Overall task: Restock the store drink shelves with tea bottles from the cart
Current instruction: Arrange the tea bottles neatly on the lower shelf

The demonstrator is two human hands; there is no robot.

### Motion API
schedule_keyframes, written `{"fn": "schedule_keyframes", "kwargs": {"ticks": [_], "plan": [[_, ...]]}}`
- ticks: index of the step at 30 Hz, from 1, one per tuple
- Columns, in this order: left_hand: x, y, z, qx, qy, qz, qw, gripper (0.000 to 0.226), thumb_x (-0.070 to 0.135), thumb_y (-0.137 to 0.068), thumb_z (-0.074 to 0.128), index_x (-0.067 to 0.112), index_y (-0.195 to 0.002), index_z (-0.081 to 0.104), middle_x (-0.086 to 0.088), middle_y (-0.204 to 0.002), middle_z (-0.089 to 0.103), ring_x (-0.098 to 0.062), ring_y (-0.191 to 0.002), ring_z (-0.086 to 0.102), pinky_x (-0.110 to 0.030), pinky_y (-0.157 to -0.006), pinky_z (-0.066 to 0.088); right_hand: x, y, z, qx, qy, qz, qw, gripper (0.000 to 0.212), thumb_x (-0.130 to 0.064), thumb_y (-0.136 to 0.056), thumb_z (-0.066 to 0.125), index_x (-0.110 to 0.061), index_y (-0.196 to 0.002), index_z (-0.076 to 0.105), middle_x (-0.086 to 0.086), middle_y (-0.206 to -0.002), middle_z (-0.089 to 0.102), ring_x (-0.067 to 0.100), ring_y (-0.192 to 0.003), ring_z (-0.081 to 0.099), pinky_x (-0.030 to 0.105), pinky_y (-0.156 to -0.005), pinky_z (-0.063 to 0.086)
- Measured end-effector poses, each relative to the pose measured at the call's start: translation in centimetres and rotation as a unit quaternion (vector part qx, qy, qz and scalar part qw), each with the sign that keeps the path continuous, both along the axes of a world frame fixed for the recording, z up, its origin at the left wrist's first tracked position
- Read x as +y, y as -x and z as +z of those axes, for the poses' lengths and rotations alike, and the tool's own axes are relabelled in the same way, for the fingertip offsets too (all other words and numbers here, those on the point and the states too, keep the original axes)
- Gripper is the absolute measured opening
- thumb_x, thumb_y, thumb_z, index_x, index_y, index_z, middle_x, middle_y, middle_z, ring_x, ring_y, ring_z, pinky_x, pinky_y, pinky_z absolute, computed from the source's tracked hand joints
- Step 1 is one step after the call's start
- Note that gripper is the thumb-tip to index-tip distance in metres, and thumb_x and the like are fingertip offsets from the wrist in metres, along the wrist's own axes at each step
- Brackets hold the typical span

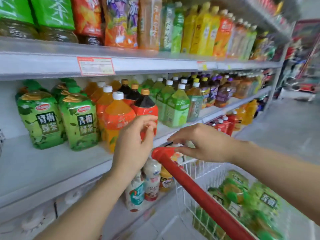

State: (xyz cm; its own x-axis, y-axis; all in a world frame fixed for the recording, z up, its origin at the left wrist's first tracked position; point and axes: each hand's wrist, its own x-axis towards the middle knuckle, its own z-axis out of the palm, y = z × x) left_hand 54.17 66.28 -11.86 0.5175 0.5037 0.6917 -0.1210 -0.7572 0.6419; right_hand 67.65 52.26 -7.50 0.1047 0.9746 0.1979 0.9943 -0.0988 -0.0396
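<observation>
Two green tea bottles with leaf-print labels stand on the middle shelf at the left. More green tea bottles lie in the white wire cart at the lower right, behind its red handle. My left hand hovers in front of an orange bottle and a red-labelled dark bottle, fingers apart and holding nothing. My right hand reaches over the cart's front end, fingers spread, palm down, empty.
The upper shelf is packed with large drink bottles, with a red price tag on its edge. Light green bottles fill the middle shelf to the right. Small bottles stand on the lower shelf. The aisle floor runs off to the right.
</observation>
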Motion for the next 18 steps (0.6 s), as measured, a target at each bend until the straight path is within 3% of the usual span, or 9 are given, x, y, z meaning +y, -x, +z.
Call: {"fn": "schedule_keyframes", "kwargs": {"ticks": [3, 6, 11, 15, 18], "plan": [[-3.9, -4.2, 0.3, 0.004, 0.008, -0.06, 0.998, 0.023, 0.012, -0.092, 0.054, 0.029, -0.107, 0.06, 0.02, -0.089, 0.063, -0.006, -0.088, 0.063, -0.036, -0.077, 0.053, -5.5, -4.1, -1.6, 0.016, 0.017, -0.099, 0.995, 0.027, -0.028, -0.09, 0.061, -0.023, -0.116, 0.065, -0.006, -0.101, 0.07, 0.009, -0.086, 0.064, 0.028, -0.075, 0.051], [-6.9, -7.9, 0.6, 0.047, -0.008, -0.122, 0.991, 0.023, 0.016, -0.092, 0.055, 0.03, -0.109, 0.06, 0.02, -0.089, 0.061, -0.009, -0.085, 0.064, -0.041, -0.074, 0.053, -10.0, -7.2, -3.4, 0.039, 0.024, -0.189, 0.981, 0.026, -0.03, -0.09, 0.06, -0.023, -0.114, 0.065, -0.007, -0.099, 0.07, 0.004, -0.083, 0.062, 0.023, -0.075, 0.049], [-8.3, -11.0, -1.1, 0.217, -0.076, -0.142, 0.963, 0.023, 0.025, -0.091, 0.052, 0.034, -0.109, 0.062, 0.016, -0.089, 0.063, -0.009, -0.088, 0.062, -0.032, -0.078, 0.051, -14.9, -10.3, -7.8, 0.118, 0.068, -0.294, 0.946, 0.032, -0.029, -0.088, 0.063, -0.022, -0.119, 0.063, -0.004, -0.104, 0.069, 0.01, -0.091, 0.065, 0.025, -0.086, 0.049], [-7.8, -11.6, -1.8, 0.291, -0.12, -0.137, 0.939, 0.02, 0.029, -0.091, 0.053, 0.036, -0.109, 0.059, 0.022, -0.082, 0.056, -0.003, -0.08, 0.056, -0.026, -0.07, 0.045, -15.8, -10.9, -11.7, 0.16, 0.187, -0.304, 0.92, 0.046, -0.034, -0.089, 0.06, -0.021, -0.132, 0.051, -0.002, -0.124, 0.061, 0.01, -0.104, 0.06, 0.022, -0.092, 0.044], [-7.5, -11.6, -2.5, 0.359, -0.15, -0.128, 0.912, 0.02, 0.036, -0.09, 0.053, 0.037, -0.11, 0.058, 0.022, -0.086, 0.059, -0.003, -0.083, 0.056, -0.026, -0.071, 0.044, -14.8, -11.8, -13.6, 0.148, 0.216, -0.301, 0.917, 0.053, -0.03, -0.09, 0.06, -0.023, -0.14, 0.042, -0.001, -0.14, 0.048, 0.014, -0.121, 0.05, 0.027, -0.102, 0.037]]}}
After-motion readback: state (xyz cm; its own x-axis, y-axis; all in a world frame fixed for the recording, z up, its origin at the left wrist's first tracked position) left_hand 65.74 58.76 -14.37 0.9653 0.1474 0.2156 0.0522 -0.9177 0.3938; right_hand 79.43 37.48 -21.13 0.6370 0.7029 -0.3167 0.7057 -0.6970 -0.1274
